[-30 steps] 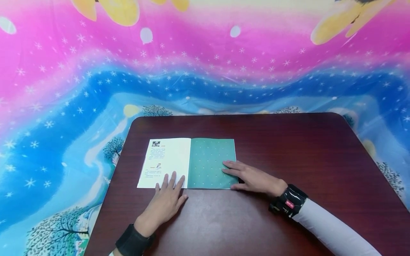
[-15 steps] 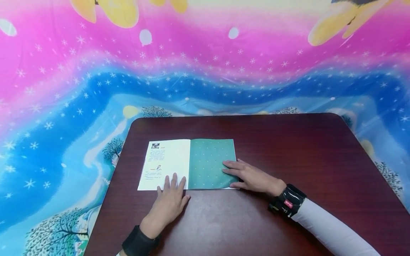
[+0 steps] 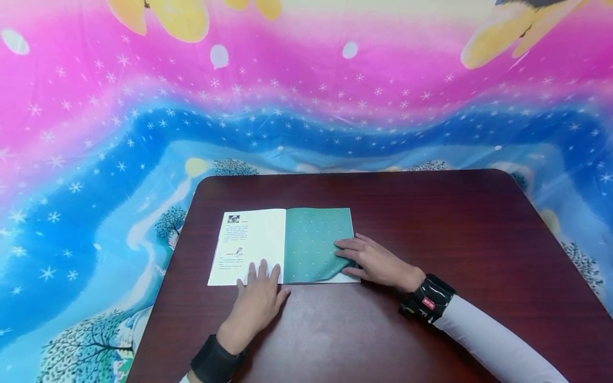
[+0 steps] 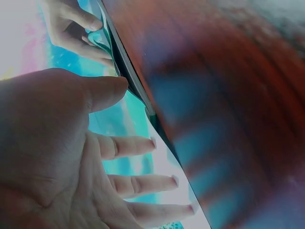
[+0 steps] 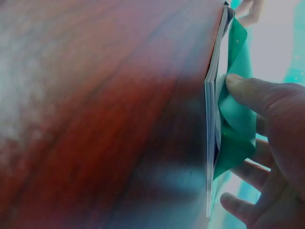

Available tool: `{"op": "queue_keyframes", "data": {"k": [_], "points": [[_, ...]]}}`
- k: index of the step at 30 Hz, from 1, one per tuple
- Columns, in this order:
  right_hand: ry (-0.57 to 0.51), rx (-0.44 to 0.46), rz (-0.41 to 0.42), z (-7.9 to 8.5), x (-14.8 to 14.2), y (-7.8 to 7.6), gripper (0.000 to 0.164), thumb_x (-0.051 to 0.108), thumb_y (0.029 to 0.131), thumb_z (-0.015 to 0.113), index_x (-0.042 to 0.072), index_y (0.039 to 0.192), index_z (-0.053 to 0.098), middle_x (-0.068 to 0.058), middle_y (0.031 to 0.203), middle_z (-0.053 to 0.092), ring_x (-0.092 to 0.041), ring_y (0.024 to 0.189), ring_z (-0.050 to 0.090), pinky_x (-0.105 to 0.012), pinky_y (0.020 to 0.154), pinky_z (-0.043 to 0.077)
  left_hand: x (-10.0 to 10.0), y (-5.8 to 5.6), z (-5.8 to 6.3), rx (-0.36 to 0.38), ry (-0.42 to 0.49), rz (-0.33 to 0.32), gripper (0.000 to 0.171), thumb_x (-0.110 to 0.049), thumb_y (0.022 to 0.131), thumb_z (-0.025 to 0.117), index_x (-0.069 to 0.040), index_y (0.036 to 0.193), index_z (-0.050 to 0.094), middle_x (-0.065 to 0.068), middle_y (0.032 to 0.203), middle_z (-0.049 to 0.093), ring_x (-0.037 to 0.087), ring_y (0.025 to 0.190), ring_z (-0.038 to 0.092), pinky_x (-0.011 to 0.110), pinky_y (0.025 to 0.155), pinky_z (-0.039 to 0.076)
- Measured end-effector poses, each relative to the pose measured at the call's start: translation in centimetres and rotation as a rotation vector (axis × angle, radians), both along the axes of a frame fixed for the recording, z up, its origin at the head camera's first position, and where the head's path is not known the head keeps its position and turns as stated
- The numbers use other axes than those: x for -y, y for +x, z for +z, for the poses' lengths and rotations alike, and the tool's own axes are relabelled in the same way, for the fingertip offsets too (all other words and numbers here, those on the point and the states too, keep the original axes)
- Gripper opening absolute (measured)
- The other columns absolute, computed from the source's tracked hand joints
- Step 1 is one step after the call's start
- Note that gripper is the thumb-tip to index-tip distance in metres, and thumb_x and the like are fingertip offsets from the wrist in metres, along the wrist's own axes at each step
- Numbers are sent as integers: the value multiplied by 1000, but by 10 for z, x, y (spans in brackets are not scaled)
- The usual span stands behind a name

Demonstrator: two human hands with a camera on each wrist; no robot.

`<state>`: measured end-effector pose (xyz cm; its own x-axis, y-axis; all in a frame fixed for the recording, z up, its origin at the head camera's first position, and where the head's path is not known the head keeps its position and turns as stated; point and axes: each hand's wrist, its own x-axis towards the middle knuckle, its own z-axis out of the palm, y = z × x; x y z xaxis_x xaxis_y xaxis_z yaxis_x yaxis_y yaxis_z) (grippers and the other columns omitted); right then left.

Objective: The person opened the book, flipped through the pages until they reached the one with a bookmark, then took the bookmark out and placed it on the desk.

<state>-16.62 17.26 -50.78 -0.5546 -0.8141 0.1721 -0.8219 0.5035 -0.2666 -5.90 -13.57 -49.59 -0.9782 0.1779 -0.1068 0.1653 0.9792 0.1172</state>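
An open booklet lies on the table, its left page white with small print and two pictures. The right-hand page is green with pale dots, and its near outer corner curls up, showing white beneath. My left hand rests with spread, straight fingers over the near edge of the white page. At the green page's outer edge, my right hand pinches the curled corner, fingers above it. In the right wrist view, the thumb is against the bent green page, above the stacked leaves.
The dark reddish-brown table extends around the booklet. Behind it hangs a pink and blue cloth printed with snowflakes and trees. Black bands circle both wrists.
The green page's near outer corner has curled up and inward at my right hand, baring more white below. My left hand has slid slightly right.
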Motion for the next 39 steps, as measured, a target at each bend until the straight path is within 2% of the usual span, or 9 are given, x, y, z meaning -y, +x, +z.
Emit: {"op": "queue_keyframes", "data": {"k": [8, 17, 30, 39], "points": [[2, -94, -70, 5, 4, -2, 42, 35, 92, 63, 11, 126, 69, -5, 127, 67, -17, 122, 57, -53, 108, 37, -12, -7, -4, -12, -28, 55, 73, -63, 88, 52, -7, 134, 50, 27, 134, 48, 52, 127, 39, 77, 85, 39], [-102, -203, -143, 12, 8, -3, 31, 27, 90, 65, 11, 115, 74, -4, 119, 70, -19, 113, 62, -49, 104, 42, -22, -15, -8, 1, -10, 126, 80, -74, 82, 49, -7, 126, 51, 23, 120, 48, 49, 115, 41, 81, 79, 37], [-161, -231, -152, 16, 8, -4, 33, 29, 86, 71, 10, 113, 75, -6, 121, 69, -21, 114, 61, -49, 103, 43, -26, -15, -9, -10, -48, 135, 75, -72, 86, 45, -7, 124, 50, 23, 120, 47, 50, 116, 41, 82, 78, 37], [-176, -248, -181, 19, 7, -7, 35, 32, 87, 70, 9, 114, 73, -8, 124, 68, -22, 114, 61, -48, 101, 44, -27, -15, -7, -41, -84, 112, 54, -54, 95, 45, -4, 117, 48, 24, 113, 46, 52, 114, 43, 81, 75, 39]]}}
